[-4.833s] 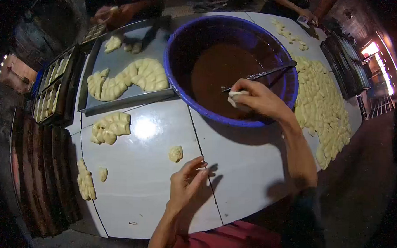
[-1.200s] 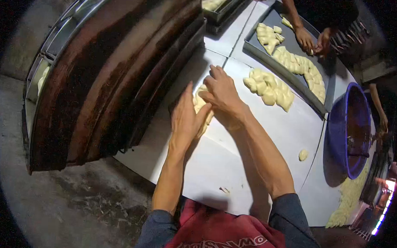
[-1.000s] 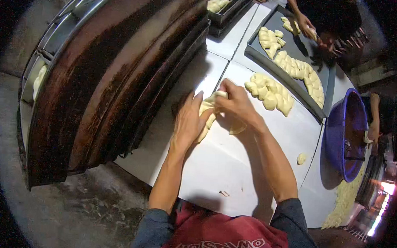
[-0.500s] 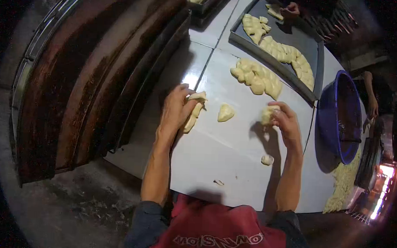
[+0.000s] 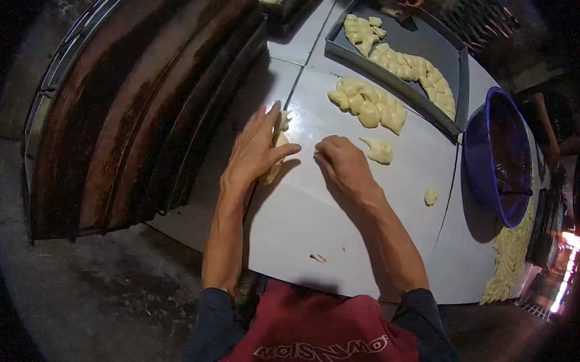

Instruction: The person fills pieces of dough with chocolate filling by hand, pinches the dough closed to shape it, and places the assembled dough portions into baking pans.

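Observation:
My left hand point(image 5: 256, 148) lies with its fingers spread over a strip of pale dough point(image 5: 280, 142) at the left of the white table point(image 5: 301, 239). My right hand point(image 5: 332, 156) is closed to its right, fingertips pointing down at the tabletop; what it holds, if anything, is hidden. Just beyond my right hand is a small dough piece point(image 5: 378, 151), with a larger cluster of dough lumps point(image 5: 369, 106) behind it. A small dough ball point(image 5: 430, 197) rests alone farther right.
Dark stacked trays point(image 5: 145, 112) stand at the left. A metal tray point(image 5: 461, 78) with dough is at the back, a person's hand point(image 5: 411, 1) above it. At the right are a blue basin point(image 5: 482, 156) of brown filling and many dough pieces point(image 5: 507, 265).
My right hand has moved left and let go of its dough piece, which now lies near the cluster. The dough piece between my hands is no longer visible. My left hand has spread over the strip.

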Demonstrator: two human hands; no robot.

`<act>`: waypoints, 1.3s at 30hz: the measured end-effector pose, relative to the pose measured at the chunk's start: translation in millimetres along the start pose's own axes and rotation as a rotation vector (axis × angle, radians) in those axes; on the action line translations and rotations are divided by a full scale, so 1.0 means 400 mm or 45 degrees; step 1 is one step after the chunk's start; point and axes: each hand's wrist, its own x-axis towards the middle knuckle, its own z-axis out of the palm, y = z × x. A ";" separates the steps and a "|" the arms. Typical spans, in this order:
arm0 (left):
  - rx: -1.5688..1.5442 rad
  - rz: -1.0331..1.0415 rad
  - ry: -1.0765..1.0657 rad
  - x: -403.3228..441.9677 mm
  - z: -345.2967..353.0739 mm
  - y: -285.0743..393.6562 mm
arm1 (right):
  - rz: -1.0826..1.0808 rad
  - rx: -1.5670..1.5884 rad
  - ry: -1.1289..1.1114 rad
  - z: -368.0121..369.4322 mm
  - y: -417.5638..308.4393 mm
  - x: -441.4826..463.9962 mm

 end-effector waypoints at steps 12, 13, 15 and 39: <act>-1.556 -0.644 -0.418 -0.091 0.105 0.264 | 0.832 1.553 0.190 -0.135 -0.040 -0.147; -1.597 -0.657 -0.432 -0.093 0.107 0.277 | 0.755 1.369 0.213 -0.148 -0.037 -0.153; -1.633 -0.675 -0.480 -0.100 0.117 0.300 | 0.614 1.231 0.207 -0.137 -0.012 -0.189; -1.630 0.238 -0.046 -0.161 0.418 0.802 | 0.555 2.153 0.794 -0.414 0.079 -0.487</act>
